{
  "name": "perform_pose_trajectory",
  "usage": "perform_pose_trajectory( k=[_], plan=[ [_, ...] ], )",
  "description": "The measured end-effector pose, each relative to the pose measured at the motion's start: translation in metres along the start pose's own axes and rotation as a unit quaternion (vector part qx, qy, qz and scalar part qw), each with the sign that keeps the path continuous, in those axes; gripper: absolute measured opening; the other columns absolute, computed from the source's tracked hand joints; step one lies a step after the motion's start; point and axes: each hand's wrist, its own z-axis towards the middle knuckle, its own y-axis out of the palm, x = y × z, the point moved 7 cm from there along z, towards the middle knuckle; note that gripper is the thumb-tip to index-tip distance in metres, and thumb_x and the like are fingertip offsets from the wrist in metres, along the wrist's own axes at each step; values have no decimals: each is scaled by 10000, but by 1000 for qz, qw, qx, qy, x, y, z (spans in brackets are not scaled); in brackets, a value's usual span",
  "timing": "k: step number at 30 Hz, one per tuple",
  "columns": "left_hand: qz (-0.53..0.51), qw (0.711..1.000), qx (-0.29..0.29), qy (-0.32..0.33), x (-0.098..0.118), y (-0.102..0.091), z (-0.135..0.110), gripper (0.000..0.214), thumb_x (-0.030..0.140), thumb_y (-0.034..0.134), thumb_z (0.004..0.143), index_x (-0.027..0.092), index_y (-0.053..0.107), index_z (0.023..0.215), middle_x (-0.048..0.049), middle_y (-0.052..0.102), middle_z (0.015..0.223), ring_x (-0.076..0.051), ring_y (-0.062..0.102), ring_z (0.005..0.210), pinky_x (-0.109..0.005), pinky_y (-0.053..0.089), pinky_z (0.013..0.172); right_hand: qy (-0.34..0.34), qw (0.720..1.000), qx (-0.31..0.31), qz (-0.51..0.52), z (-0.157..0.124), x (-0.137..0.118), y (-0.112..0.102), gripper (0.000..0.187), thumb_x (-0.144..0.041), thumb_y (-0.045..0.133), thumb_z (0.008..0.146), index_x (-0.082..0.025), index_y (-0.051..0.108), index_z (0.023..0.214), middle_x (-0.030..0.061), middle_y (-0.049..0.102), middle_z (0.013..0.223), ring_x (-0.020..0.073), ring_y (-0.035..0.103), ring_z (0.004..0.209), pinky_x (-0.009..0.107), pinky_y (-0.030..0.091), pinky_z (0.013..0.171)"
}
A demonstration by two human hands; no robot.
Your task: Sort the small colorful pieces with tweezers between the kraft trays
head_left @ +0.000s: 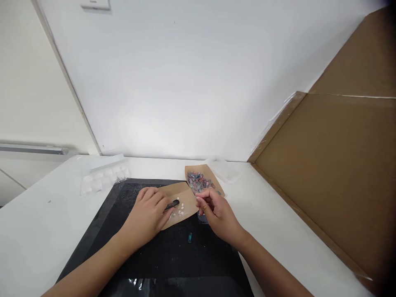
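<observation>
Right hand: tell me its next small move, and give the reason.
Probably shift the right hand left, carrying its pinched fingertips over the near brown card. They sit just off that card's edge, beside the pile of colourful pieces, while the left hand holds a dark tool by the small white pieces. Whether the pinch holds anything is not visible.

Your left hand (pixel 151 213) lies on the black mat (pixel 173 255), holding a dark tool (pixel 172 204) over a brown card (pixel 182 197) that is dotted with small white bits (pixel 180 211). Your right hand (pixel 217 211) hovers just beside it, fingertips (pixel 199 201) pinched together, near a second card (pixel 202 170) heaped with colourful pieces (pixel 199 181). A lone teal piece (pixel 189 237) lies on the mat between your hands.
</observation>
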Motion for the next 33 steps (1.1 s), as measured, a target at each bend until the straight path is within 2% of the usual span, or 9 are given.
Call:
perform_pose_trajectory(
  k=[4,8,13,18,23,28,31,33],
  plan=[
    [54,997,-19,-56,-18,5,-2,176,303,603,998,197,735,1045,-83,701,999,-303,557,1047,-540,358,1029,-9,999,-5,-33,0,-2,0,189,-408,488,1064,-235,549,1015,-15,619,754,159,622,669,300,488,651],
    [93,992,-38,-82,-23,8,-4,216,312,596,988,201,774,933,-95,671,960,-306,552,1025,-589,298,1063,-25,998,-11,-60,0,-4,1,175,-386,485,1064,-236,556,1009,1,627,807,165,617,699,310,484,670],
    [106,985,-71,-117,-23,9,-7,319,364,575,993,200,789,824,-118,622,1017,-314,529,1014,-549,335,951,-42,995,-25,-92,0,-6,5,163,-367,493,1059,-235,566,998,24,655,891,180,629,780,323,483,713],
    [98,982,-98,-126,-25,12,-7,283,380,618,969,203,797,839,-112,618,1026,-322,513,1040,-553,303,970,-56,988,-41,-136,-1,-7,10,148,-346,504,1057,-236,575,988,27,663,903,190,624,809,334,462,734],
    [90,979,-120,-141,-28,16,-8,230,381,675,934,196,796,871,-112,629,1044,-318,499,1037,-544,308,960,-92,969,-65,-221,-1,-10,16,192,-311,516,1059,-227,573,895,13,659,839,192,592,780,370,399,793],
    [72,985,-90,-125,-30,14,-7,120,288,697,916,199,761,867,-103,641,1025,-315,496,1031,-509,383,909,-91,968,-66,-225,-1,-7,18,168,-301,521,1062,-222,587,930,21,689,891,198,620,829,372,386,810],
    [49,993,-51,-96,-29,10,-5,109,231,645,952,188,713,879,-102,645,1002,-301,507,1015,-451,448,854,-78,969,-63,-227,1,-6,17,177,-310,524,1062,-224,583,919,21,690,890,206,629,829,377,388,812],
    [20,997,-16,-79,-26,4,-3,111,219,599,985,186,677,913,-95,652,983,-289,526,1008,-441,472,874,-70,971,-56,-221,2,-6,15,161,-302,525,1059,-225,586,932,25,694,899,210,632,827,382,394,811]
  ],
)
